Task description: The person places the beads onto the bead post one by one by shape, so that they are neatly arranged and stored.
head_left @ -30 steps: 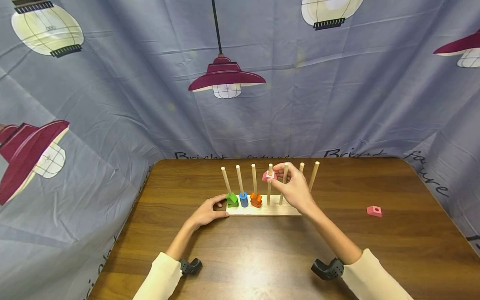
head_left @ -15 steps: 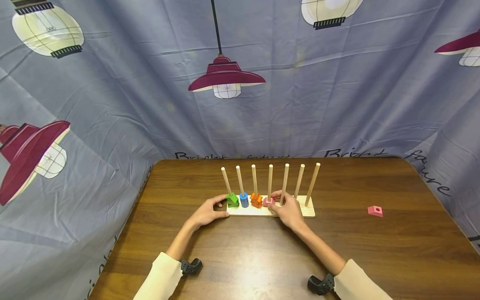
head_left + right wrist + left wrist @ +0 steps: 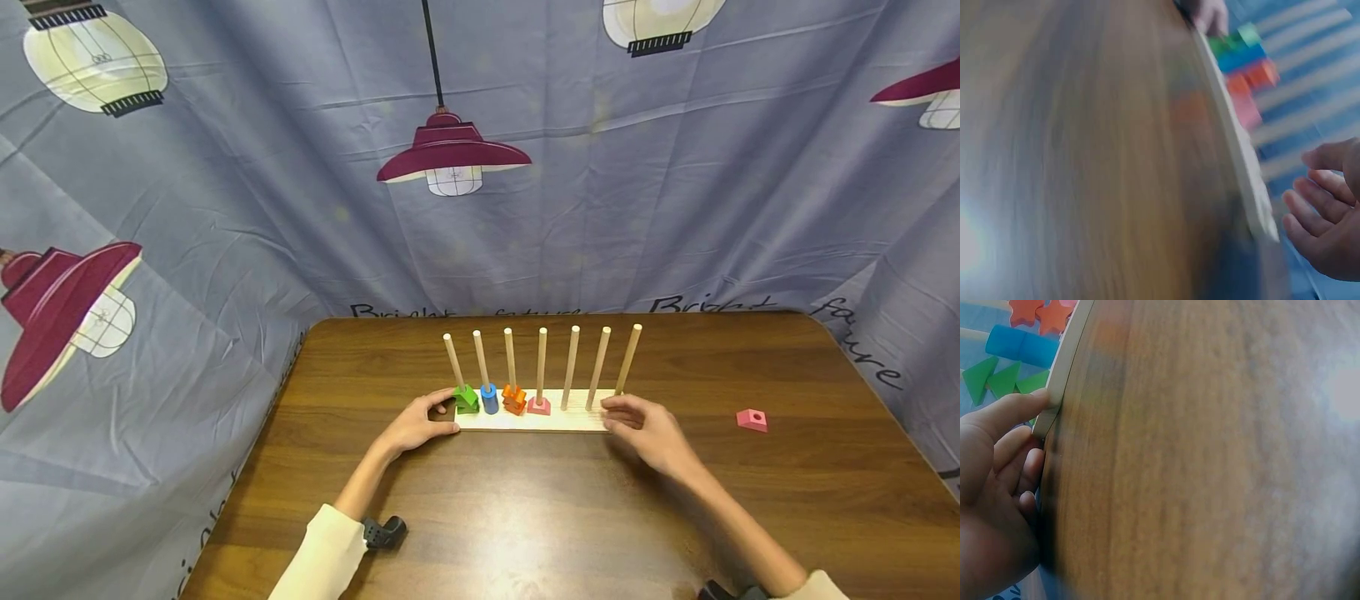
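A pale wooden peg board (image 3: pixel 577 421) with a row of upright pegs stands on the table. At its left end my left hand (image 3: pixel 412 425) grips the board, its thumb (image 3: pixel 1025 406) at the front edge. From the left, the pegs carry green triangular blocks (image 3: pixel 466 400), a blue cylinder (image 3: pixel 490 400), orange star-shaped blocks (image 3: pixel 513 400) and a pink trapezoid block (image 3: pixel 538 406); the pegs to the right are bare. My right hand (image 3: pixel 654 433) hovers by the board's right end, fingers loosely bent with nothing in them, as the right wrist view also shows.
A second pink block (image 3: pixel 752 419) with a hole lies on the brown wooden table (image 3: pixel 480 517), right of the board. Behind the table hangs a grey-blue curtain (image 3: pixel 570 233) printed with lamps.
My right hand lowered the pink block down the fourth peg to the base, let go and moved right to the board's end. The left hand stayed in place.
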Tool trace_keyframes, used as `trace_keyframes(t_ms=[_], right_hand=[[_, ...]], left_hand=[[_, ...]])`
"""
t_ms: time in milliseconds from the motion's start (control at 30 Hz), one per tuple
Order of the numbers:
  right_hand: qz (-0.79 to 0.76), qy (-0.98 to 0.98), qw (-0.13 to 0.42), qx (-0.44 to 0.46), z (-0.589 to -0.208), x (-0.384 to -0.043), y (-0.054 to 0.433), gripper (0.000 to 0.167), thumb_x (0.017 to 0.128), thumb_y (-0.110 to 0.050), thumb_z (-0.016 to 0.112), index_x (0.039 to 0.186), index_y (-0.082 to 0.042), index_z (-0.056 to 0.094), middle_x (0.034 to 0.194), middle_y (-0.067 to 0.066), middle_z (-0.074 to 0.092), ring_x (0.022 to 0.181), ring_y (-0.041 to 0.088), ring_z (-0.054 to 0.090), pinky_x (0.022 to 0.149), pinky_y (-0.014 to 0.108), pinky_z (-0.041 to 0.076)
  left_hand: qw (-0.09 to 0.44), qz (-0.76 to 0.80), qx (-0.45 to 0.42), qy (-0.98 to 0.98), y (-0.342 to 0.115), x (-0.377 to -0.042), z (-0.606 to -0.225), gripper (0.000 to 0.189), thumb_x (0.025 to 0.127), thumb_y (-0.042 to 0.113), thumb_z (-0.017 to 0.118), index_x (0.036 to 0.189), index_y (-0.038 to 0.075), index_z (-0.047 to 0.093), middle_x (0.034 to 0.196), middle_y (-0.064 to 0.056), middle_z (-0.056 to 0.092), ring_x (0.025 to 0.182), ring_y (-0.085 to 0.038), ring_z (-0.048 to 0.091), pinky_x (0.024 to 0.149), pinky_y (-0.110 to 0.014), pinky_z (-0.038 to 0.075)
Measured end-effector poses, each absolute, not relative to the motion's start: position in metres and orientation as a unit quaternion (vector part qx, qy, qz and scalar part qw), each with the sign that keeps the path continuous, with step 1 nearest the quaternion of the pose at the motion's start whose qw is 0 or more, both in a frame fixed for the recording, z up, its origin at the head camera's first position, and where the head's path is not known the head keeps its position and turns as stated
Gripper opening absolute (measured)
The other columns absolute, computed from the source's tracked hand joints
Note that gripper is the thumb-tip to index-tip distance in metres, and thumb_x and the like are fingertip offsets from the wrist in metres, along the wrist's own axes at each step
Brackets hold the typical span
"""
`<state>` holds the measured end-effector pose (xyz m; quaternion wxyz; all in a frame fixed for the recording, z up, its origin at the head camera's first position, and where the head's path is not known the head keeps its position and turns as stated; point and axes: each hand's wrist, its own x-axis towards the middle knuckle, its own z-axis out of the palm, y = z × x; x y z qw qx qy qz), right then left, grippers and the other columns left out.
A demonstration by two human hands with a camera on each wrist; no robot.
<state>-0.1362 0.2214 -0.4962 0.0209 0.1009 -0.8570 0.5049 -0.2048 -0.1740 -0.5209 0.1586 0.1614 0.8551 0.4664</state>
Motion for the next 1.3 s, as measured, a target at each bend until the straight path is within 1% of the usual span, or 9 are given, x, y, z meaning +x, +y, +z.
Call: trace_keyframes(t_ms=[233, 400, 500, 700, 867, 900, 1000, 1100, 1300], right_hand=[[0.422, -0.894, 0.149, 0.03, -0.486, -0.122, 0.315, 0.028, 0.089, -0.006, 0.075, 0.115, 0.005, 0.068, 0.108, 0.026, 0.069, 0.086, -0.015, 0.056, 0.072, 0.007, 0.044], [0.389, -0.913, 0.118, -0.045, -0.497, -0.114, 0.373, 0.049, 0.091, -0.022, 0.076, 0.129, 0.003, 0.06, 0.123, 0.032, 0.06, 0.086, -0.024, 0.045, 0.066, 0.009, 0.041], [0.372, -0.923, 0.079, -0.054, -0.509, -0.111, 0.393, 0.056, 0.091, -0.025, 0.075, 0.134, 0.005, 0.055, 0.126, 0.035, 0.057, 0.088, -0.017, 0.047, 0.073, 0.022, 0.042], [0.351, -0.932, 0.065, -0.069, -0.525, -0.112, 0.405, 0.05, 0.091, -0.022, 0.076, 0.127, 0.008, 0.059, 0.12, 0.035, 0.06, 0.096, 0.027, 0.059, 0.082, 0.059, 0.037], [0.344, -0.933, 0.065, -0.081, -0.523, -0.113, 0.404, 0.044, 0.093, -0.023, 0.073, 0.121, 0.008, 0.063, 0.115, 0.033, 0.063, 0.1, 0.042, 0.058, 0.079, 0.058, 0.037], [0.346, -0.932, 0.065, -0.082, -0.523, -0.113, 0.403, 0.044, 0.093, -0.024, 0.073, 0.121, 0.008, 0.063, 0.113, 0.031, 0.064, 0.099, 0.042, 0.058, 0.079, 0.057, 0.037], [0.355, -0.928, 0.075, -0.081, -0.517, -0.114, 0.398, 0.045, 0.092, -0.028, 0.074, 0.121, 0.005, 0.064, 0.105, 0.022, 0.07, 0.092, 0.014, 0.061, 0.077, 0.045, 0.04], [0.372, -0.92, 0.111, -0.061, -0.502, -0.118, 0.387, 0.042, 0.089, -0.027, 0.077, 0.118, 0.002, 0.068, 0.094, -0.003, 0.072, 0.082, -0.015, 0.047, 0.072, 0.028, 0.038], [0.459, -0.871, 0.172, 0.019, -0.451, -0.125, 0.341, 0.034, 0.088, -0.008, 0.077, 0.117, 0.005, 0.068, 0.093, -0.025, 0.066, 0.083, -0.014, 0.06, 0.069, 0.008, 0.044]], left_hand=[[0.155, 0.461, 0.158, 0.859, -0.175, -0.204, -0.52, 0.069, 0.086, 0.017, 0.079, 0.146, 0.001, 0.049, 0.131, -0.015, 0.056, 0.109, -0.026, 0.05, 0.097, -0.046, 0.037], [0.156, 0.459, 0.159, 0.86, -0.176, -0.204, -0.52, 0.069, 0.086, 0.018, 0.079, 0.146, 0.0, 0.049, 0.129, -0.014, 0.057, 0.109, -0.026, 0.05, 0.098, -0.046, 0.037], [0.156, 0.457, 0.159, 0.861, -0.176, -0.204, -0.521, 0.069, 0.086, 0.018, 0.079, 0.146, 0.0, 0.049, 0.129, -0.014, 0.057, 0.109, -0.026, 0.05, 0.097, -0.046, 0.037], [0.155, 0.457, 0.161, 0.861, -0.174, -0.204, -0.52, 0.069, 0.086, 0.018, 0.079, 0.145, 0.0, 0.049, 0.123, -0.013, 0.058, 0.109, -0.026, 0.051, 0.097, -0.046, 0.038], [0.155, 0.459, 0.166, 0.859, -0.174, -0.205, -0.52, 0.068, 0.086, 0.017, 0.079, 0.145, -0.001, 0.049, 0.13, -0.015, 0.057, 0.109, -0.026, 0.051, 0.096, -0.045, 0.038], [0.156, 0.459, 0.166, 0.859, -0.174, -0.204, -0.52, 0.068, 0.086, 0.016, 0.079, 0.145, -0.001, 0.049, 0.131, -0.015, 0.056, 0.109, -0.026, 0.051, 0.096, -0.045, 0.038], [0.157, 0.46, 0.168, 0.858, -0.174, -0.204, -0.521, 0.068, 0.086, 0.016, 0.078, 0.145, -0.001, 0.049, 0.133, -0.016, 0.055, 0.109, -0.026, 0.051, 0.096, -0.044, 0.039], [0.158, 0.46, 0.166, 0.858, -0.173, -0.204, -0.52, 0.068, 0.086, 0.016, 0.078, 0.145, -0.001, 0.049, 0.133, -0.016, 0.055, 0.109, -0.025, 0.051, 0.096, -0.043, 0.039], [0.158, 0.463, 0.161, 0.857, -0.174, -0.204, -0.52, 0.068, 0.085, 0.014, 0.079, 0.145, 0.0, 0.049, 0.135, -0.016, 0.054, 0.109, -0.025, 0.051, 0.096, -0.042, 0.038]])
